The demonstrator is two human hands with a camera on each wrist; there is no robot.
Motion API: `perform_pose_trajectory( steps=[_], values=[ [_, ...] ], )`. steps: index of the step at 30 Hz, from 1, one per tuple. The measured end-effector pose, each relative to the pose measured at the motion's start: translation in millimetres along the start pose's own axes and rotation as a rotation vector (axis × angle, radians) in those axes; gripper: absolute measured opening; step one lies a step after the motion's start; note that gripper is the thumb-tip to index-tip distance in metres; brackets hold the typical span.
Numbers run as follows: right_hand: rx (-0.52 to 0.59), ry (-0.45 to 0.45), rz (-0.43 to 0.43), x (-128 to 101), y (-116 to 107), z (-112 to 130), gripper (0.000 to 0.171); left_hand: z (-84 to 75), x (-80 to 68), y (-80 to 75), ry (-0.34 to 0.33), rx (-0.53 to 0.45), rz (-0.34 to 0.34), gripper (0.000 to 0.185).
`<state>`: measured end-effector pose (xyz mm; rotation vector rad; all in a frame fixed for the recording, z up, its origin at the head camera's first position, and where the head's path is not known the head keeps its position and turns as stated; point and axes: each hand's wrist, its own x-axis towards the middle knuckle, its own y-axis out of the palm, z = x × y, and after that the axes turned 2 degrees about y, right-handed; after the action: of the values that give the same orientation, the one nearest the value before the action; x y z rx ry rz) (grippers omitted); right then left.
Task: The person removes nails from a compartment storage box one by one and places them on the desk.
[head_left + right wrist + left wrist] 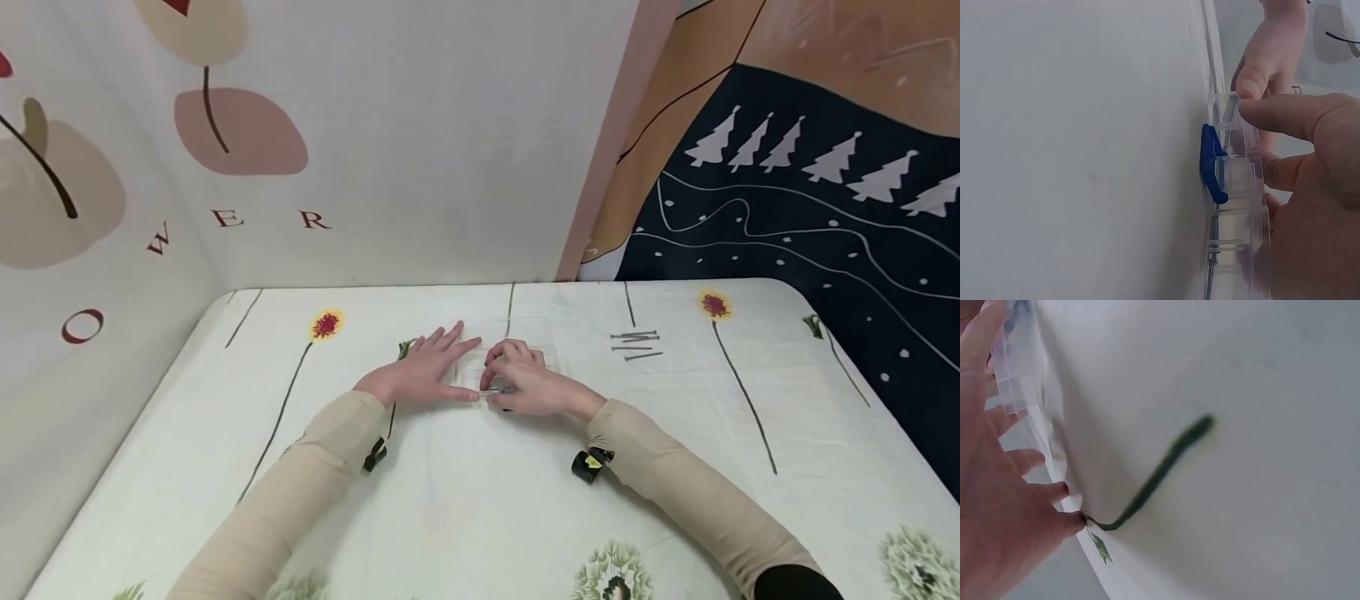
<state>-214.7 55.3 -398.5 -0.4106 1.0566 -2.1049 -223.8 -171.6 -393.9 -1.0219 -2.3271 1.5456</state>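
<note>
A clear plastic compartment box lies on the cloth, with a blue latch on its near side and thin grey metal pieces showing through its wall. My left hand rests at the box's left side, fingers spread, its thumb reaching the near left corner. In the left wrist view, the same hand lies along the box edge. My right hand bends over the box, its curled fingers at the near left compartment, where nails show. Whether these fingertips pinch a nail is hidden.
Several loose nails lie on the table to the right of the box. A white cloth printed with flowers covers the table. Behind it hangs a pale printed curtain, with a dark patterned one at the right.
</note>
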Motion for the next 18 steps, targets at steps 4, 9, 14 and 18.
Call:
perform_pose_trajectory(
  steps=[4, 9, 14, 18],
  values=[
    [-0.017, -0.015, -0.01, -0.5, 0.9, -0.7, 0.016, 2.8, 2.9, 0.7, 0.01, 0.068, -0.011, 0.089],
    [-0.069, -0.034, 0.009, -1.2, 1.4, -1.3, 0.033, 1.4, 3.6, -1.4, 0.026, 0.178, -0.021, 0.093],
    [-0.045, -0.04, 0.029, -0.9, -0.5, -1.6, 0.034, -0.5, 2.8, -1.7, 0.023, 0.249, -0.029, 0.094],
    [-0.01, -0.006, 0.012, 1.9, -0.3, -0.4, 0.027, -0.2, 2.9, -1.1, 0.026, 0.288, -0.05, 0.093]
  ],
)
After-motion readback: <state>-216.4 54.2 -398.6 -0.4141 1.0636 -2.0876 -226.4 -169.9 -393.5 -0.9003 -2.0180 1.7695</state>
